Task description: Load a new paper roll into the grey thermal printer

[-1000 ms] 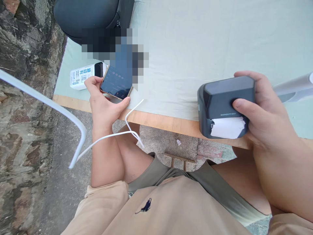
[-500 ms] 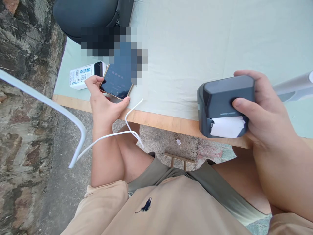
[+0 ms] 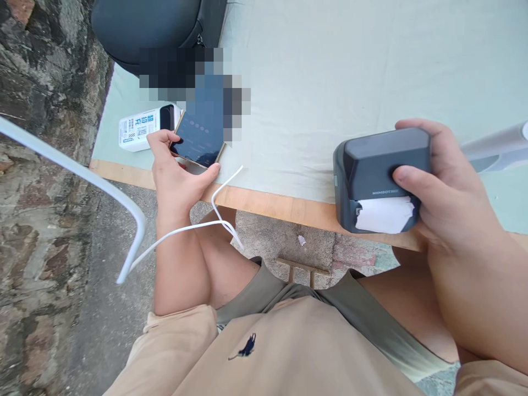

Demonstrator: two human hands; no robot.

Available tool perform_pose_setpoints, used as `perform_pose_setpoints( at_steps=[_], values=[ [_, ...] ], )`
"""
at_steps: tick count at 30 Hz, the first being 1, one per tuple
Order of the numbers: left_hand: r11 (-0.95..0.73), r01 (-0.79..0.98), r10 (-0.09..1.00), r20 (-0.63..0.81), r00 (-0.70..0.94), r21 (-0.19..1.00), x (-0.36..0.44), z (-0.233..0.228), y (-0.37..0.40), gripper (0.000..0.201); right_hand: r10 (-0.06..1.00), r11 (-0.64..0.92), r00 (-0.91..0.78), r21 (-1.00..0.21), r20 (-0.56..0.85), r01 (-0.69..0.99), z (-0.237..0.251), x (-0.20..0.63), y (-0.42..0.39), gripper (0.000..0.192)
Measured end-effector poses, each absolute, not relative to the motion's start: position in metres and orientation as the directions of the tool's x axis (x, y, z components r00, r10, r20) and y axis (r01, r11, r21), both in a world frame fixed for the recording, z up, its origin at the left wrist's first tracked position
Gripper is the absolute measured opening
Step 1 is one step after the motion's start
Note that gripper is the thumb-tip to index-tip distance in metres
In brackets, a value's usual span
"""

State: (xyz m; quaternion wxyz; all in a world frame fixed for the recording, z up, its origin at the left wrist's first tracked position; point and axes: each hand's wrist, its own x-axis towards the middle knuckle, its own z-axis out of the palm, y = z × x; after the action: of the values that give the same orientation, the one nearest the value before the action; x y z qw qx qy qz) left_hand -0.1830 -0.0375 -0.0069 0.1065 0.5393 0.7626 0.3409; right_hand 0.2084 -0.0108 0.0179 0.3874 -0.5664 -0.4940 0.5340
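Note:
A dark-screened smartphone [image 3: 200, 135] is tilted up in my left hand [image 3: 177, 173], whose thumb and fingers close on its lower edges. Pixel blocks cover the phone's upper part. My right hand [image 3: 447, 181] is wrapped round a dark grey label printer [image 3: 373, 165], thumb on its top face. White paper [image 3: 384, 214] shows at the printer's near end. Just behind my left hand lies a white box-shaped device with blue print [image 3: 142, 127], partly covered by my fingers.
A black case [image 3: 152, 27] stands at the table's far left. White cables [image 3: 185, 225] loop in front of my left forearm. Pale cloth [image 3: 309, 82] covers the wood-edged table. A white tubular object [image 3: 495, 142] lies right of the printer. A stone wall [image 3: 41, 220] rises at left.
Almost nothing differs. The whole view has shifted very slightly; both hands keep the same hold on the smartphone and the label printer.

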Motion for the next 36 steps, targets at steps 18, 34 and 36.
perform_pose_setpoints(
  at_steps=[18, 34, 36],
  values=[
    [0.214, 0.763, 0.876, 0.225, -0.426, 0.61, -0.183, -0.011, -0.035, 0.062, 0.978, -0.157, -0.104, -0.965, -0.182, 0.208, 0.019, 0.207, -0.011, 0.087],
    [0.071, 0.808, 0.938, 0.235, -0.253, 0.584, -0.191, -0.013, -0.035, 0.03, 0.978, -0.126, -0.139, -0.969, -0.158, 0.214, 0.018, 0.208, -0.011, 0.072],
    [0.056, 0.817, 0.941, 0.244, -0.236, 0.573, -0.192, -0.013, -0.035, 0.029, 0.978, -0.141, -0.122, -0.967, -0.169, 0.211, 0.018, 0.208, -0.011, 0.074]
  ],
)
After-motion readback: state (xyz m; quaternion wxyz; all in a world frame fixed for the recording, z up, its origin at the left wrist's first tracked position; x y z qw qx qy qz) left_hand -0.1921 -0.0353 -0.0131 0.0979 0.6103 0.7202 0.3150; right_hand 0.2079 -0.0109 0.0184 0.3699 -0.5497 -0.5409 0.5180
